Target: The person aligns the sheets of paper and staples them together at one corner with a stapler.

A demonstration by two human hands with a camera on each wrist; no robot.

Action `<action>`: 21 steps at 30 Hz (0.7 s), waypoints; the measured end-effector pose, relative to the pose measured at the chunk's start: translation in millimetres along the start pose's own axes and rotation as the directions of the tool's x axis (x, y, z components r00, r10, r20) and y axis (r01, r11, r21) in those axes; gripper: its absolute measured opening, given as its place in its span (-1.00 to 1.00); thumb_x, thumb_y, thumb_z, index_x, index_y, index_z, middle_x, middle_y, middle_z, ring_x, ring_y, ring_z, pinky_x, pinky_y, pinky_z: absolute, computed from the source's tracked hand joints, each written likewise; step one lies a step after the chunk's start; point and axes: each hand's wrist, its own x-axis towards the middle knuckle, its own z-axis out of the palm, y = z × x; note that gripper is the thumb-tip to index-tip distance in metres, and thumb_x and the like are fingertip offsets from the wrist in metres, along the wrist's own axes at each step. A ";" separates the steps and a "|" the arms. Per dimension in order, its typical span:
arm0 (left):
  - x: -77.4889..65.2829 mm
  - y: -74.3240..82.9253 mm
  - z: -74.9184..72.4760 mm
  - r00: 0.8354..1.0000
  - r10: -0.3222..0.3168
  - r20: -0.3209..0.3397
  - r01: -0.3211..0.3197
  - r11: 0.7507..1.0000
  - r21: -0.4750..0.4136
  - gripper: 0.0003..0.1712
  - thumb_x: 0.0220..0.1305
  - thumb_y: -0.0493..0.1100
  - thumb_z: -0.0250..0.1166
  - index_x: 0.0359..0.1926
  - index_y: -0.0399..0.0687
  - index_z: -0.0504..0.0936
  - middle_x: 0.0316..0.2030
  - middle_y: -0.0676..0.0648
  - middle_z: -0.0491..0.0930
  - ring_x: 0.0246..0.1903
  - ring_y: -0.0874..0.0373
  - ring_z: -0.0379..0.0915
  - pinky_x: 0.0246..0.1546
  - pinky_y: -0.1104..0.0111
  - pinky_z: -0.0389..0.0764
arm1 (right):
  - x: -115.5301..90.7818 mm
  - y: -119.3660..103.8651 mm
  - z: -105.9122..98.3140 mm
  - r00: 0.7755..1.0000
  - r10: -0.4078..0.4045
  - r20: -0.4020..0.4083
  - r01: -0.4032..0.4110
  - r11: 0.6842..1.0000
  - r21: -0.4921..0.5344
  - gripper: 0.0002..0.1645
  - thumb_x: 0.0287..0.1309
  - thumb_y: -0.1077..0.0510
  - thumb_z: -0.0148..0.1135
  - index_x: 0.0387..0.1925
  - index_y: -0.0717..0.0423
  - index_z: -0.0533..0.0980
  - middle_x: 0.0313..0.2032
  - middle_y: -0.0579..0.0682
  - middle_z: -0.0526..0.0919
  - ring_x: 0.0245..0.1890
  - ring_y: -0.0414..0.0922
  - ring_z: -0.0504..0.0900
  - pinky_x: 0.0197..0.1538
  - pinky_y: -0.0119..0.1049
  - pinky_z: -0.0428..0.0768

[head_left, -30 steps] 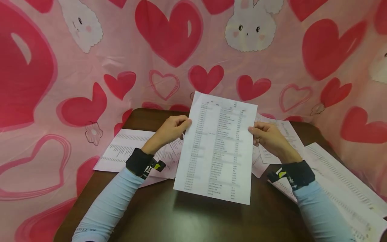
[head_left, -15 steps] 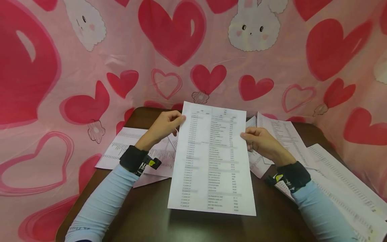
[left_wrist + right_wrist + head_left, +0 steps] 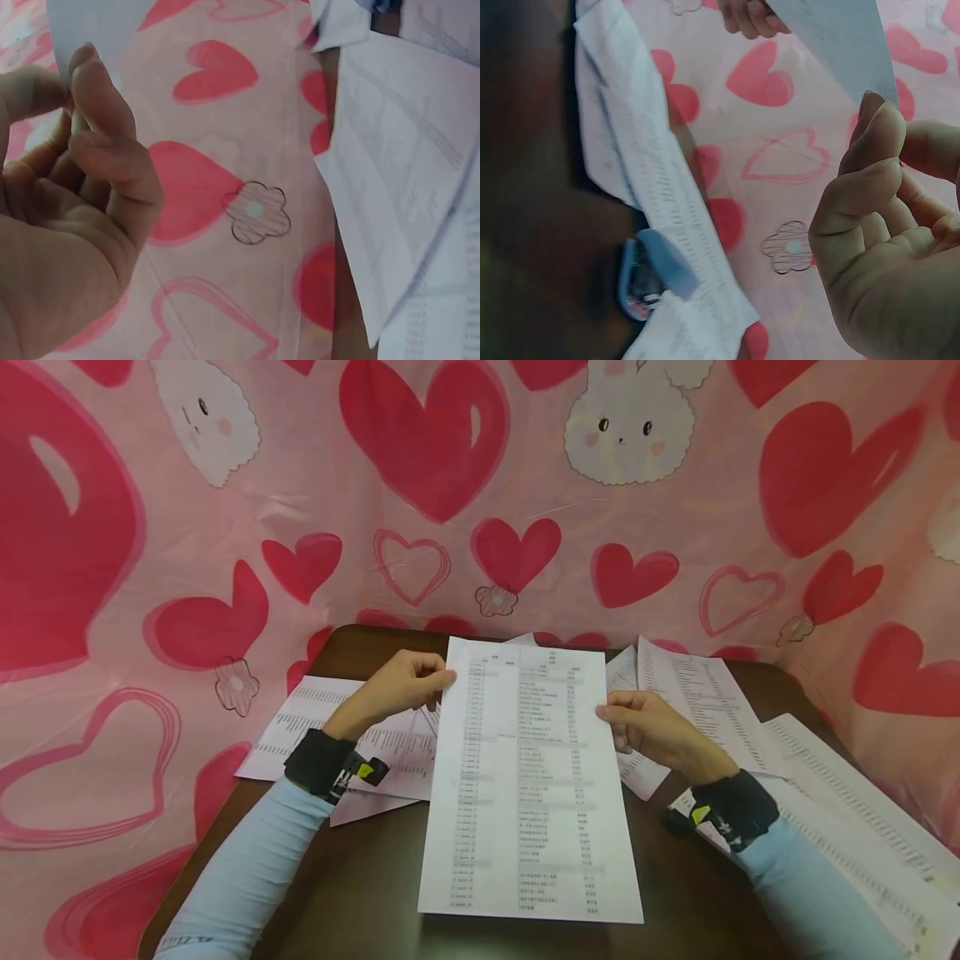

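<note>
A white printed sheet of paper (image 3: 525, 785) with columns of small text hangs upright over the dark table, facing me. My left hand (image 3: 393, 689) pinches its left edge near the top between thumb and fingers. On the opposite edge, slightly lower, my right hand (image 3: 660, 722) pinches it the same way. Both wrist views show a corner of the paper between the fingertips: left hand (image 3: 75, 202), right hand (image 3: 892, 232). The held sheet covers the middle of the table in the head view.
Printed sheets (image 3: 322, 714) lie fanned out at the back left of the table (image 3: 360, 877). More papers (image 3: 697, 693) spread along the right side. A small blue-rimmed object (image 3: 660, 270) stands by papers in the right wrist view. A pink heart-patterned cloth (image 3: 450, 560) hangs behind.
Held by both hands, the sheet has come down and a little to the left, and its slant has straightened. A corner of paper behind its top edge now shows.
</note>
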 end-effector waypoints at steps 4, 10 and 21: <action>-8.1 4.7 1.1 0.998 0.015 0.061 -0.018 0.999 0.045 -0.77 0.21 -0.17 0.12 -0.49 -0.24 0.52 -0.53 -0.24 0.49 -0.59 -0.09 0.39 -0.67 0.35 0.35 | -5.8 8.8 1.8 0.999 0.018 0.035 -0.017 0.999 -0.033 -0.77 0.25 0.32 -0.13 -0.19 0.38 0.42 -0.32 0.17 0.56 -0.65 -0.13 0.40 -0.59 -0.39 0.35; -9.9 -15.6 -0.3 0.981 -0.005 0.192 -0.001 1.000 0.031 -0.69 0.20 -0.15 0.14 -0.54 -0.32 0.49 -0.61 -0.18 0.48 -0.66 0.03 0.31 -0.78 0.42 0.14 | -10.0 25.9 4.9 0.995 0.082 0.050 -0.078 0.994 -0.070 -0.74 0.24 0.28 -0.09 -0.10 0.36 0.40 -0.28 0.16 0.56 -0.64 -0.15 0.42 -0.60 -0.40 0.35; -5.6 -62.5 6.1 0.914 -0.117 0.388 0.089 0.992 0.089 -0.70 0.12 0.03 0.20 -0.48 -0.11 0.60 -0.52 -0.33 0.51 -0.61 -0.22 0.30 -0.80 0.42 0.14 | -15.2 59.3 2.3 0.987 0.159 -0.015 -0.159 0.971 -0.177 -0.67 0.20 0.17 0.02 -0.07 0.30 0.43 -0.26 0.25 0.54 -0.67 -0.13 0.42 -0.64 -0.40 0.34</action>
